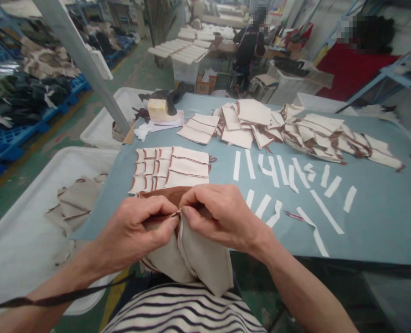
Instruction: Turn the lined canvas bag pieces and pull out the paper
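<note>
Between my two hands hangs a cream fabric piece with brown trim [205, 256], at the table's near edge and over my lap. My left hand [141, 229] pinches it at a seam with thumb and forefinger. Right beside it, my right hand [215, 212] pinches the same seam, the fingertips of both hands almost touching. What lies exactly between the fingertips is too small to make out. Just beyond my hands, sewn cream panels with brown edging [187, 166] lie overlapped in a row on the table.
A heap of cream fabric pieces [312, 132] covers the table's far side. White strips [326, 212] and small thread snips [293, 216] lie to the right. A yellowish block [157, 110] stands at the back left. White bins [25, 208] flank the table's left side; a person [249, 46] is farther off.
</note>
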A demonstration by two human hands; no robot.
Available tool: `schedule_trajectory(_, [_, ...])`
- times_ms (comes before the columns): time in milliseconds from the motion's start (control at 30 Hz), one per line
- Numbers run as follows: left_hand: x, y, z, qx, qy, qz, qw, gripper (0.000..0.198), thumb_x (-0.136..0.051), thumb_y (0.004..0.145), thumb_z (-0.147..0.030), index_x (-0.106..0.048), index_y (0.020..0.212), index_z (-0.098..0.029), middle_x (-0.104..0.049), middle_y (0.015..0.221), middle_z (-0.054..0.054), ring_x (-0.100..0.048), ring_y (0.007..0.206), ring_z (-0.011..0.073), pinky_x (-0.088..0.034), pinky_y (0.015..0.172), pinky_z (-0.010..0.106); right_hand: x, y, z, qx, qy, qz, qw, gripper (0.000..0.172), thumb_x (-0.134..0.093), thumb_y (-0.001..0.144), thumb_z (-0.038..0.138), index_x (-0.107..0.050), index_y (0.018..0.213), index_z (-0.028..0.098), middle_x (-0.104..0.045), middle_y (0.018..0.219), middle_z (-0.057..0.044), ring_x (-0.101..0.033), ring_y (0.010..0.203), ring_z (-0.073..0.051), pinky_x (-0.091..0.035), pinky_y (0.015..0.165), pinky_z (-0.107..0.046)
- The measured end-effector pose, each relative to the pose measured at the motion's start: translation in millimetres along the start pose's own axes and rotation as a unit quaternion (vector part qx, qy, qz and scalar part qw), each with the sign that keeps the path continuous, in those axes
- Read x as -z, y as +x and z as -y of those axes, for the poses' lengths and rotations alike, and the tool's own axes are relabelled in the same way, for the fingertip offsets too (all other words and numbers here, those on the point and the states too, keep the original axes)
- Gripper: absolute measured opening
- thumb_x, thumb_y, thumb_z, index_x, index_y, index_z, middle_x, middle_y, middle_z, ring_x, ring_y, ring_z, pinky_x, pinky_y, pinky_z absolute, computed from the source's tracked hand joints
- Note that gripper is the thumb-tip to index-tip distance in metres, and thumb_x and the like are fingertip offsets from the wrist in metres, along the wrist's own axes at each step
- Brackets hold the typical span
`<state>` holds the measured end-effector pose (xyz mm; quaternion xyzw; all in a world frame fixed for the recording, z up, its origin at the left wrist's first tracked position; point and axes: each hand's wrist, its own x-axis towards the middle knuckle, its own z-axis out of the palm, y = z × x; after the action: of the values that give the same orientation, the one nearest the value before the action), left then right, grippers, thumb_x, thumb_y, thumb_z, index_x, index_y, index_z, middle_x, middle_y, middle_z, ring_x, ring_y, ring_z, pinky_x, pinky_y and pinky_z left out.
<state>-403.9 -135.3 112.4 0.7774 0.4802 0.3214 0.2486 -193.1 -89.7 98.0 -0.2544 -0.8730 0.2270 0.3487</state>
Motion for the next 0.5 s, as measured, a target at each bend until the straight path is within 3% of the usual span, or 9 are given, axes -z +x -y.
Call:
schedule_trajectory(100, [0.6,-1,4,0.001,0.005,-0.01,1.0,0.025,-0.057,0.089,-0.022,-0.07,0.069,-0.018,-0.064,0.056,-0.005,-0.056,0.048,0.0074,-0.04,0.049,0.016,-2,3,-1,-0.037,0.062,0.018,0.997,0.014,-0.056,0.095,0.015,-0.066,0.086,0.02,-0.071,0.074,0.002,-0.056,0.059,-0.01,-0.038,0.06,-0.022])
schedule_trajectory(267, [11.4,1,9,0.018,0.032,0.007,0.999,0.016,-0.057,0.088,-0.023,-0.071,0.081,-0.018,-0.063,0.061,-0.005,-0.056,0.052,0.0091,-0.04,0.051,0.018,-9,8,1,-0.03,0.042,0.023,0.998,0.015,-0.055,0.098,0.016,-0.066,0.088,0.019,-0.071,0.076,0.001,-0.056,0.062,-0.011,-0.037,0.062,-0.024])
schedule_trajectory(400, [18.5,1,10,-0.019,0.109,0.027,0.993,0.015,-0.055,0.089,-0.02,-0.066,0.079,-0.018,-0.06,0.062,-0.006,-0.052,0.053,0.0091,-0.036,0.052,0.021,-13,10,6,-0.035,0.028,0.022,0.999,0.016,-0.054,0.1,0.017,-0.066,0.089,0.019,-0.073,0.078,-0.001,-0.057,0.063,-0.012,-0.037,0.063,-0.025])
schedule_trajectory(500, [18.4,2,9,-0.051,0.144,0.016,0.988,0.017,-0.052,0.091,-0.017,-0.061,0.076,-0.018,-0.06,0.065,-0.005,-0.052,0.055,0.0093,-0.035,0.054,0.023,-13,12,15,-0.086,0.005,0.033,0.996,0.011,-0.057,0.095,0.02,-0.067,0.092,0.018,-0.077,0.082,-0.003,-0.063,0.069,-0.015,-0.039,0.066,-0.027])
